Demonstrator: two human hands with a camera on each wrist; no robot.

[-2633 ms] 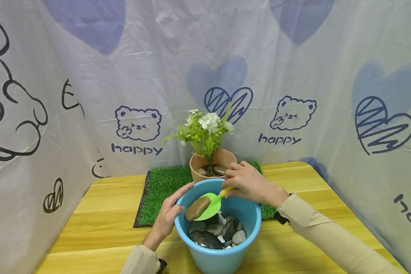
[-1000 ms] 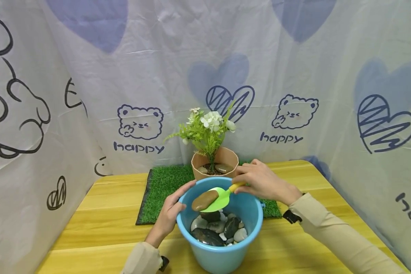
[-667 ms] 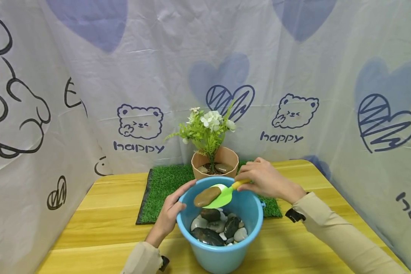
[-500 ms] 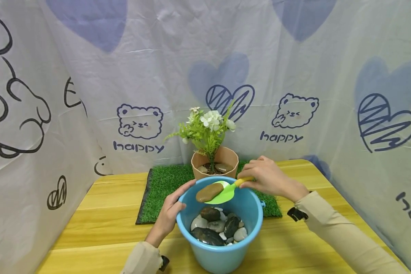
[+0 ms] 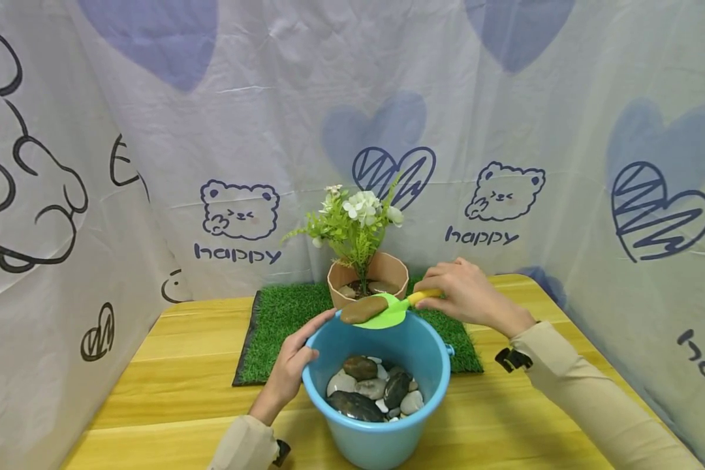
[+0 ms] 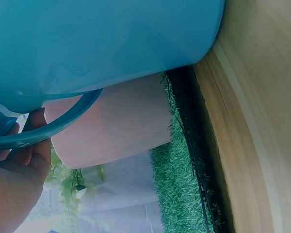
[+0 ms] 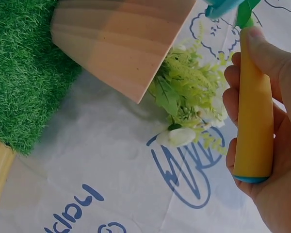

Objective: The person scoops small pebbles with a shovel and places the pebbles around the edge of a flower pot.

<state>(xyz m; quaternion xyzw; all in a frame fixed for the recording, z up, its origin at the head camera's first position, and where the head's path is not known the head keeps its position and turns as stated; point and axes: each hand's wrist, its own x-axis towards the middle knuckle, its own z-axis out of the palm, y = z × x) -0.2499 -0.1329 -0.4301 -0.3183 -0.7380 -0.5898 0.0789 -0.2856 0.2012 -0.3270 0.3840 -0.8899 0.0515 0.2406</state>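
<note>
My right hand (image 5: 467, 294) holds a toy trowel by its yellow handle (image 7: 254, 111); the fingers wrap round it in the right wrist view. On the green trowel blade (image 5: 392, 316) lies a smooth brown stone (image 5: 364, 309), level with the far rim of a light blue bucket (image 5: 378, 447). Gripping the bucket's left rim is my left hand (image 5: 290, 362), its thumb on the inner side. In the left wrist view, fingers (image 6: 38, 158) pass behind the blue rim. Several wet stones, including a large dark stone (image 5: 355, 406), lie at the bucket's bottom.
Just behind the bucket stands a peach flowerpot (image 5: 336, 287) with white artificial flowers (image 5: 361, 207) and stones on dark soil. The pot rests on a green turf mat (image 5: 288, 316). A yellow wooden table (image 5: 176, 365) lies beneath, with printed cloth (image 5: 305, 78) hanging around it.
The trowel with its brown stone has risen from inside the bucket to its far rim, moving slightly right and away. The left hand stays on the bucket rim.
</note>
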